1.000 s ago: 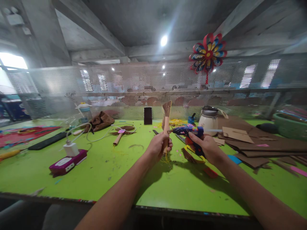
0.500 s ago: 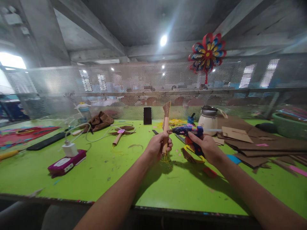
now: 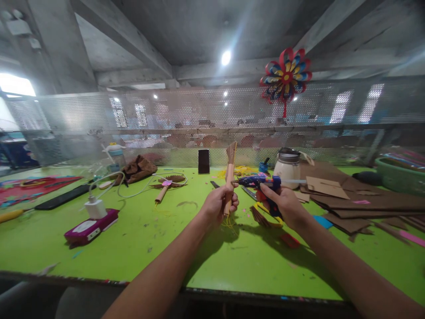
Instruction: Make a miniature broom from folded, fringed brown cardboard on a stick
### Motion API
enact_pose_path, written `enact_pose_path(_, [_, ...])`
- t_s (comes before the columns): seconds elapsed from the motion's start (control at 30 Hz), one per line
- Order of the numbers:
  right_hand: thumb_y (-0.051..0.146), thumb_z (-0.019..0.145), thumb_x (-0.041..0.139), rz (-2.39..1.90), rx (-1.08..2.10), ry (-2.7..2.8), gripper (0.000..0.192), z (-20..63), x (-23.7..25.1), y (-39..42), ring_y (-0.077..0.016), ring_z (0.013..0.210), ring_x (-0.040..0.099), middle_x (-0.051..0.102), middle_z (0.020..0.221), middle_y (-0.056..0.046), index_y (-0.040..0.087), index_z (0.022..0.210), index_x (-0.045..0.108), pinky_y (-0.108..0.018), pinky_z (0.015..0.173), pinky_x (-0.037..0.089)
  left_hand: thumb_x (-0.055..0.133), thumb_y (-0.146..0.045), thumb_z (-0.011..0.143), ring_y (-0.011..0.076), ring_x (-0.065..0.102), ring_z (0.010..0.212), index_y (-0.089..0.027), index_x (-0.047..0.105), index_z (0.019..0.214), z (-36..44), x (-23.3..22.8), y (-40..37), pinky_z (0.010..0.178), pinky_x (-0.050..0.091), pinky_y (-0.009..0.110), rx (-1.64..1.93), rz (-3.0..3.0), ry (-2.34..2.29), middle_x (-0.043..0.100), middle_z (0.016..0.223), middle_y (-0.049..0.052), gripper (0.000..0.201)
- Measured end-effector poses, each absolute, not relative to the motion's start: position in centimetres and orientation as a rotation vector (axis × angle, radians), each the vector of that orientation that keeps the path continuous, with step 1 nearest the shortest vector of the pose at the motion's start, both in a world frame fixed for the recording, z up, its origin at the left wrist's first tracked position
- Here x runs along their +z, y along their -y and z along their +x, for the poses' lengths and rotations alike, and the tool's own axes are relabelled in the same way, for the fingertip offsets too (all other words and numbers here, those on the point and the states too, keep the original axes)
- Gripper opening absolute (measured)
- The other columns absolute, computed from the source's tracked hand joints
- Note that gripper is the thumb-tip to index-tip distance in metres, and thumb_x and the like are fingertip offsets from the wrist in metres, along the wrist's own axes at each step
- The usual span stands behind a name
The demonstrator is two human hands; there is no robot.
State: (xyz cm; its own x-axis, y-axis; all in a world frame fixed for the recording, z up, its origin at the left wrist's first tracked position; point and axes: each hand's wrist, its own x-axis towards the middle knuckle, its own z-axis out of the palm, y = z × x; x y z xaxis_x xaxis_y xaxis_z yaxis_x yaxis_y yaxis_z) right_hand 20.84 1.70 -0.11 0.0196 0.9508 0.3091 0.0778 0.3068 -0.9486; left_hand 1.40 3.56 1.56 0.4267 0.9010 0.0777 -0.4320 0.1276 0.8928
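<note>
My left hand [image 3: 217,205] grips a folded brown paper fan [image 3: 229,170] by its handle and holds it upright above the green table [image 3: 133,230]. My right hand [image 3: 285,204] holds a blue glue gun [image 3: 260,182], whose nozzle touches the fan's handle just above my left fingers. A finished brown paper fan with a pink centre [image 3: 168,184] lies flat on the table to the left.
A purple power bank with a white charger [image 3: 91,221] and cable lies at the left. A black phone [image 3: 203,161] stands by the mesh screen. A white jar [image 3: 287,166], brown cardboard sheets [image 3: 361,201] and a green basket [image 3: 400,175] are at the right. A colourful pinwheel [image 3: 285,76] hangs above.
The fan has turned edge-on, so it looks narrower. Both hands stay nearly where they were, nozzle against the fan's handle.
</note>
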Motion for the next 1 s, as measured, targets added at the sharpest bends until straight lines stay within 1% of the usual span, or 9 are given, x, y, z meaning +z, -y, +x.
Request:
enact_pose_path(0.17, [0.057, 0.078, 0.062, -1.032, 0.903, 1.397, 0.045, 21.01, -0.3, -1.76, -0.0068, 0.043, 0.039, 0.049, 0.049, 0.001, 0.013, 0.069, 0.065, -0.022, 0.042, 0.025, 0.048, -0.015, 0.075, 0.0081, 0.044, 0.046, -0.013, 0.049, 0.1, 1.32, 1.43, -3.75, 0.038, 0.033, 0.014, 1.045, 1.031, -0.545, 0.048, 0.058, -0.002, 0.025])
enact_pose_path(0.37, [0.057, 0.078, 0.06, -1.06, 0.884, 1.443, 0.046, 21.21, -0.49, -2.02, -0.007, 0.041, 0.038, 0.049, 0.047, 0.001, 0.013, 0.067, 0.064, -0.022, 0.041, 0.024, 0.048, -0.016, 0.075, 0.0075, 0.044, 0.045, -0.014, 0.045, 0.078, 1.31, 1.41, -3.9, 0.036, 0.033, 0.014, 1.048, 0.988, -0.555, 0.048, 0.058, 0.0, 0.005])
enact_pose_path(0.43, [0.058, 0.078, 0.061, -1.057, 0.886, 1.445, 0.046, 21.17, -0.45, -2.03, -0.0071, 0.041, 0.038, 0.049, 0.047, 0.001, 0.013, 0.066, 0.063, -0.022, 0.041, 0.024, 0.049, -0.016, 0.074, 0.0072, 0.044, 0.045, -0.015, 0.044, 0.074, 1.29, 1.38, -3.96, 0.037, 0.033, 0.014, 1.046, 0.985, -0.553, 0.048, 0.058, 0.0, 0.005])
enact_pose_path(0.53, [0.057, 0.078, 0.06, -1.047, 0.881, 1.448, 0.046, 21.1, -0.39, -1.99, -0.007, 0.042, 0.038, 0.049, 0.048, 0.001, 0.013, 0.065, 0.062, -0.022, 0.041, 0.025, 0.05, -0.016, 0.074, 0.0073, 0.044, 0.046, -0.014, 0.046, 0.079, 1.25, 1.34, -4.0, 0.037, 0.033, 0.013, 1.032, 0.988, -0.547, 0.048, 0.057, -0.001, 0.006])
enact_pose_path(0.7, [0.059, 0.079, 0.059, -1.064, 0.852, 1.443, 0.048, 21.05, -0.25, -1.84, -0.007, 0.042, 0.038, 0.048, 0.046, 0.001, 0.012, 0.066, 0.063, -0.022, 0.042, 0.025, 0.049, -0.016, 0.074, 0.0082, 0.045, 0.047, -0.013, 0.05, 0.096, 1.26, 1.36, -3.85, 0.038, 0.032, 0.013, 1.015, 1.006, -0.529, 0.048, 0.057, -0.002, 0.022])
enact_pose_path(0.8, [0.059, 0.078, 0.059, -1.076, 0.836, 1.443, 0.049, 20.95, -0.06, -1.76, -0.0067, 0.041, 0.038, 0.047, 0.045, 0.001, 0.012, 0.065, 0.062, -0.022, 0.042, 0.024, 0.049, -0.015, 0.074, 0.008, 0.044, 0.047, -0.013, 0.05, 0.098, 1.25, 1.46, -3.73, 0.038, 0.032, 0.013, 1.015, 1.009, -0.53, 0.048, 0.057, -0.002, 0.023])
enact_pose_path(0.87, [0.059, 0.078, 0.059, -1.074, 0.832, 1.455, 0.049, 20.9, 0.04, -1.72, -0.0065, 0.041, 0.037, 0.047, 0.045, 0.001, 0.013, 0.064, 0.062, -0.022, 0.042, 0.024, 0.049, -0.015, 0.074, 0.0076, 0.043, 0.046, -0.013, 0.05, 0.092, 1.22, 1.53, -3.71, 0.037, 0.032, 0.013, 1.019, 1.0, -0.54, 0.047, 0.058, -0.002, 0.018])
enact_pose_path(0.97, [0.059, 0.078, 0.059, -1.075, 0.831, 1.482, 0.048, 20.95, 0.01, -1.72, -0.0065, 0.041, 0.037, 0.047, 0.045, 0.002, 0.013, 0.065, 0.062, -0.022, 0.042, 0.025, 0.047, -0.015, 0.074, 0.0069, 0.042, 0.043, -0.014, 0.046, 0.076, 1.18, 1.63, -3.74, 0.035, 0.032, 0.015, 1.005, 0.986, -0.568, 0.047, 0.058, 0.0, 0.003])
enact_pose_path(1.0, [0.059, 0.079, 0.058, -1.076, 0.83, 1.491, 0.048, 21.0, -0.03, -1.72, -0.0066, 0.041, 0.038, 0.047, 0.045, 0.002, 0.013, 0.066, 0.062, -0.022, 0.042, 0.025, 0.047, -0.016, 0.074, 0.0067, 0.042, 0.042, -0.015, 0.044, 0.073, 1.18, 1.66, -3.75, 0.035, 0.032, 0.015, 0.997, 0.984, -0.577, 0.047, 0.058, 0.0, 0.003])
